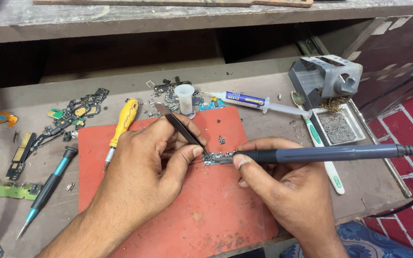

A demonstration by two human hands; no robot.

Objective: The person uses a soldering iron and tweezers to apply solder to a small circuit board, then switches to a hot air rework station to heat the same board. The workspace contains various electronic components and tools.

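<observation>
My left hand (144,165) grips dark tweezers (180,126), whose tips press on a small circuit board (217,158) lying on the red work mat (206,210). My right hand (283,184) holds a dark grey soldering iron (331,153) like a pen. Its tip meets the right end of the small board. A cable runs from the iron off the right edge.
A yellow-handled screwdriver (122,125) and a black-and-teal one (48,187) lie left. Loose phone parts (72,114), a white cap (184,97), a syringe (259,102), a toothbrush (323,153) and a grey iron stand (328,79) with tray (335,126) sit around the mat.
</observation>
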